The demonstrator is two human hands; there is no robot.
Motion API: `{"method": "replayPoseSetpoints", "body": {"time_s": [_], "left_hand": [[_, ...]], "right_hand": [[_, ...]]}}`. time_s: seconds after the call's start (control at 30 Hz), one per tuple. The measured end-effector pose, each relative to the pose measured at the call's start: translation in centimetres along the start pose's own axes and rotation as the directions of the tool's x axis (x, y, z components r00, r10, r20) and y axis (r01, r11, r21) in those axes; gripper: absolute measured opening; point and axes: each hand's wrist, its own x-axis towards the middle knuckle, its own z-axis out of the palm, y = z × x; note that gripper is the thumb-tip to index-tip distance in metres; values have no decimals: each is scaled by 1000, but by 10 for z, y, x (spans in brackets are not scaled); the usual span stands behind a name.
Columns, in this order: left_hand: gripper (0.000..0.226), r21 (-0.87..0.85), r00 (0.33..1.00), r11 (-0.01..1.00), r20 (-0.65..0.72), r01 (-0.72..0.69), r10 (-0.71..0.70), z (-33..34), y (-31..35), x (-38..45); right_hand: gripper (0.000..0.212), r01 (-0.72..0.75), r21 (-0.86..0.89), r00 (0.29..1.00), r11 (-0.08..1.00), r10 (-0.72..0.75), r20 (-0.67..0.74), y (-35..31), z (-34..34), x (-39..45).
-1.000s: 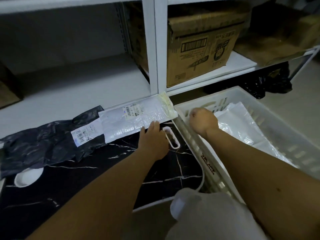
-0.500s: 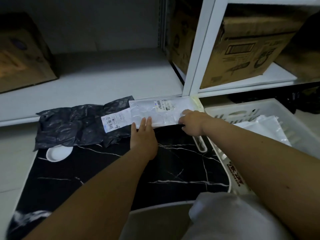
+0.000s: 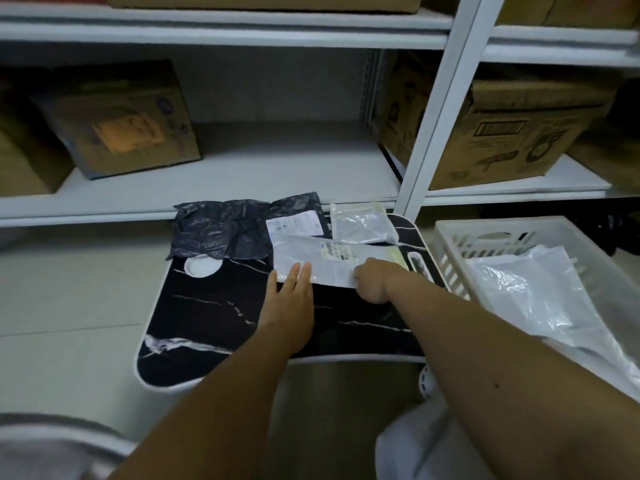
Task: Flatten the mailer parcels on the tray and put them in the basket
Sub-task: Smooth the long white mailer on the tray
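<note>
The white mailer (image 3: 332,259) lies flat near the back of the tray (image 3: 214,327), with both hands on its near edge. The left hand (image 3: 291,299) presses its left corner with straight fingers; the right hand (image 3: 372,280) is curled at its right part, though whether it pinches the edge I cannot tell. The mailer is crinkled, with a printed label. It overlaps a black mailer (image 3: 225,228); a clear packet (image 3: 362,223) lies behind. The tray is black marble-patterned, on a pale floor before white shelves (image 3: 277,164) holding cardboard boxes (image 3: 117,119). A white basket (image 3: 485,237) sits just right.
</note>
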Motion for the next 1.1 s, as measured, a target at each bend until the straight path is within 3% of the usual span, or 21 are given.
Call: {"method": "replayPoseSetpoints", "body": {"time_s": [0.23, 0.4, 0.5, 0.57, 0.63, 0.73, 0.87, 1.1], "left_hand": [[60, 52, 992, 997, 111, 60, -66, 35, -19, -62], [59, -19, 979, 997, 193, 75, -70, 49, -26, -70], [47, -109, 985, 988, 144, 107, -91, 47, -23, -68], [38, -210, 988, 966, 53, 152, -144, 44, -20, -66], [36, -291, 972, 931, -18, 221, -236, 46, -18, -61], [60, -309, 954, 913, -53, 266, -295, 67, -14, -51], [65, -365, 957, 891, 1, 269, -289, 86, -14, -52], [62, -391, 974, 896, 11, 210, -224, 108, -24, -57]], "right_hand": [[40, 56, 74, 998, 996, -56, -4, -60, 42, -22], [40, 44, 90, 998, 995, -48, 44, -83, 60, -31], [38, 12, 64, 999, 998, -15, 49, -91, 66, -35], [36, -10, 35, 999, 999, 11, -41, -97, 68, -40], [35, -4, 43, 975, 999, 13, -220, -107, 73, -41], [41, 146, 72, 885, 987, -98, -456, -122, 90, -35], [55, 226, 8, 903, 974, -207, -376, -133, 121, -20], [61, 186, 40, 910, 982, -157, -385, -129, 150, -16]]}}
